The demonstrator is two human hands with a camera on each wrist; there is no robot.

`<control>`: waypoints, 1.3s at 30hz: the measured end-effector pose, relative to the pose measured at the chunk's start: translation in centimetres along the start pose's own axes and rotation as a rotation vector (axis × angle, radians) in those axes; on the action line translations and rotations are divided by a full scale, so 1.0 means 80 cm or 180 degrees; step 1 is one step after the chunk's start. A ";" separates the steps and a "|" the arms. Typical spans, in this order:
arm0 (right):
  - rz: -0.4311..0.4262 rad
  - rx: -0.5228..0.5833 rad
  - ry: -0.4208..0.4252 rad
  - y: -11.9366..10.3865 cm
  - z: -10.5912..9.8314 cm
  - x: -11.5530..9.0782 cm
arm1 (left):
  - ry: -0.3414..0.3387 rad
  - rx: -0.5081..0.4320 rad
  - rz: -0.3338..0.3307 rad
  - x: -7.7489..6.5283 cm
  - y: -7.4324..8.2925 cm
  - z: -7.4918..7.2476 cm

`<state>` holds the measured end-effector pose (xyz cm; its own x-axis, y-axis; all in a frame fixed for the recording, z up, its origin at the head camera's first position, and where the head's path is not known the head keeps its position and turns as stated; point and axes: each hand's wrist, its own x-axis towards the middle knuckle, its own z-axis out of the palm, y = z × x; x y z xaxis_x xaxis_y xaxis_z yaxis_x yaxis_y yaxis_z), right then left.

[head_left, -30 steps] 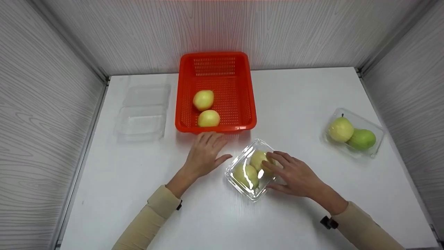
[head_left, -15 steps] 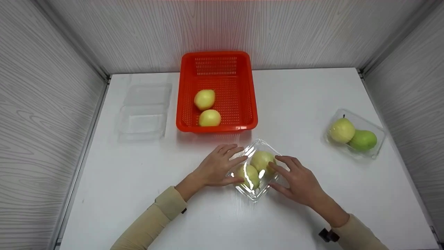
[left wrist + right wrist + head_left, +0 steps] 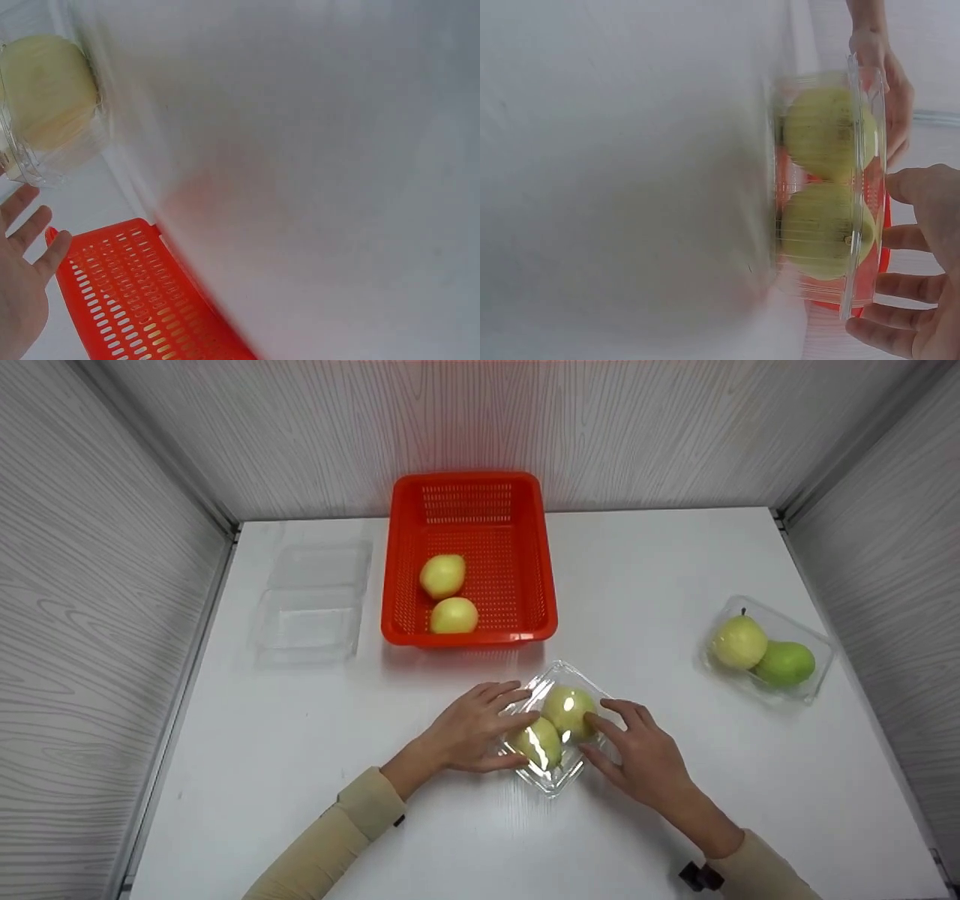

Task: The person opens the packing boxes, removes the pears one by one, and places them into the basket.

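Note:
A closed clear plastic clamshell box [image 3: 551, 787] sits turned cornerwise on the white table, with two yellow-green pears [image 3: 569, 711] side by side inside. My left hand [image 3: 474, 731] lies along the box's left side, fingers extended over the lid. On the right side, my right hand [image 3: 646, 759] touches the lid with spread fingertips. Seen side-on in the right wrist view, the lid [image 3: 870, 187] sits on the base, and the right hand's fingers [image 3: 904, 285] reach its top. In the left wrist view, only part of the left hand [image 3: 21, 289] shows, beside the box.
Behind the hands stands a red slotted basket [image 3: 531, 570] holding two pears [image 3: 454, 616]. An open clear clamshell box [image 3: 311, 619] lies at the left. At the right, another clear box [image 3: 814, 679] contains a yellow pear [image 3: 739, 642] and a green fruit [image 3: 785, 662].
My left hand has come from near the basket's front down and right onto the box's left side. The right hand has shifted only slightly on the lid. The box has stayed almost in place.

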<state>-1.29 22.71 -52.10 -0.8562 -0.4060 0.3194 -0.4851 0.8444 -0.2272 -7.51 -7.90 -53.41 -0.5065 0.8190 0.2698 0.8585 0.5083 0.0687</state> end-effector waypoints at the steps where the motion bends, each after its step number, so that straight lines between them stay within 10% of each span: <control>1: -0.0007 0.0008 -0.0006 0.001 0.001 0.002 | 0.0010 -0.0003 -0.0007 -0.001 0.001 0.000; 39: -0.0330 0.0538 -0.0299 0.011 0.021 0.080 | 0.0118 0.0179 0.0200 -0.019 0.057 -0.012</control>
<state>-7.51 20.24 -51.76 -0.8092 -0.5250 0.2639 -0.5875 0.7290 -0.3512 -2.74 -7.12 -52.56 -0.4474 0.8399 0.3072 0.8821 0.4711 -0.0032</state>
